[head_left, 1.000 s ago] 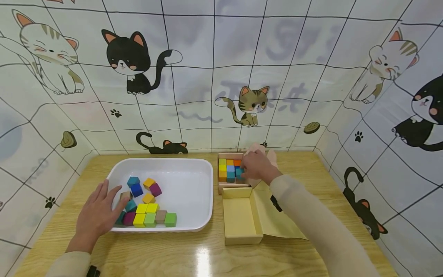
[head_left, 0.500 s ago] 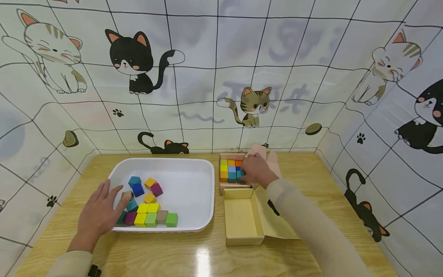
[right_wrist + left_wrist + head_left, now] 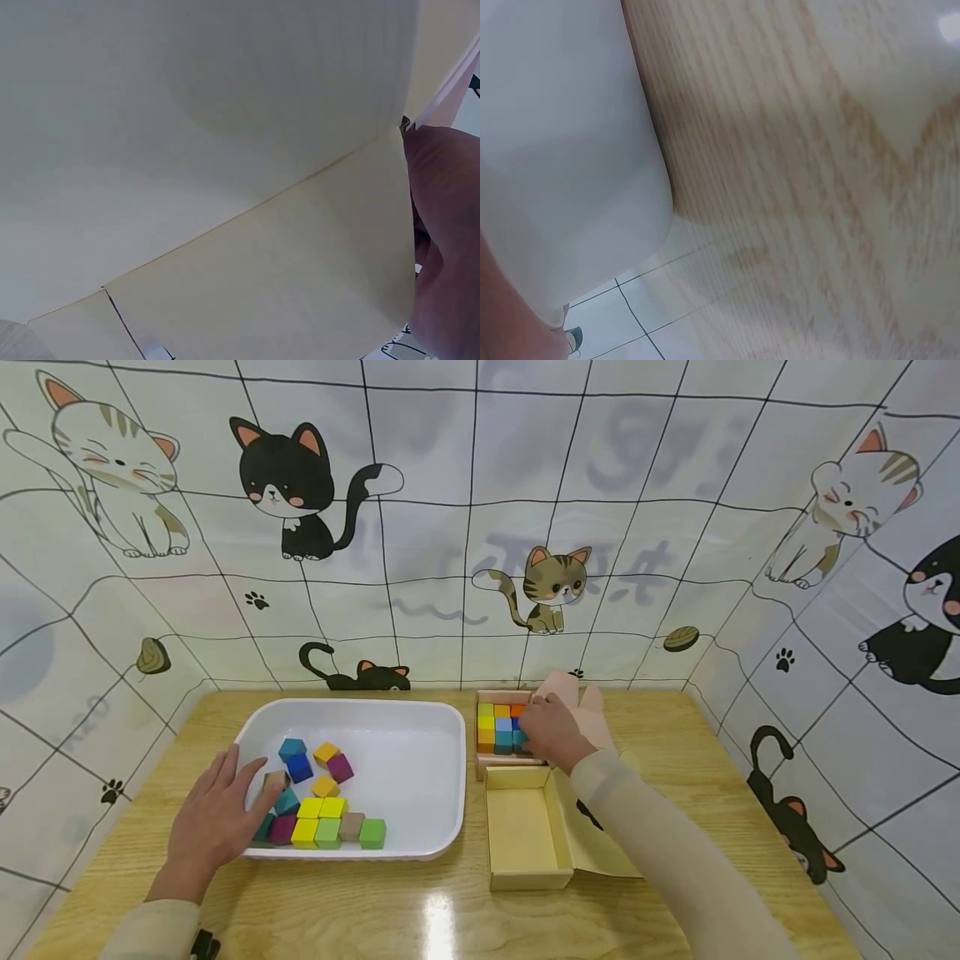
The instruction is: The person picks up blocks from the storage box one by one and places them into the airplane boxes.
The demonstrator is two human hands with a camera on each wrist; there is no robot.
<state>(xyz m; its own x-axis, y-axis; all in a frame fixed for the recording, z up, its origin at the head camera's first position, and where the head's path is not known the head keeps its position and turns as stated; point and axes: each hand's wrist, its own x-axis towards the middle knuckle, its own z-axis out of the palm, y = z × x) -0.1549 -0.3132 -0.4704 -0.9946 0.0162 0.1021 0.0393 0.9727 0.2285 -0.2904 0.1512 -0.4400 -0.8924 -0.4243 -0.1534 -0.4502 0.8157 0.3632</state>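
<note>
My left hand (image 3: 213, 814) rests with spread fingers over the left rim of a white tray (image 3: 420, 777). Close to its thumb lies a teal cube (image 3: 286, 802) among several other coloured cubes in the tray. At the right, my right hand (image 3: 553, 731) reaches down into a small pink box (image 3: 510, 761), fingers bent at the cubes' right side. Yellow, orange and blue cubes (image 3: 502, 731) sit in rows there. The right fingertips are hidden, so I cannot tell whether they pinch a cube. In the right wrist view, part of that hand shows beside pale yellow card.
A pale yellow open box (image 3: 525, 827) stands in front of the pink one, its flap (image 3: 600, 843) spread to the right under my forearm. Pink flaps (image 3: 592, 718) stick up behind my right hand. A cat-patterned sheet (image 3: 427, 543) encloses the wooden table (image 3: 360, 910).
My right hand and forearm have shifted slightly left over the pink box. The left hand stays on the tray's rim, and the cubes in the tray keep their places.
</note>
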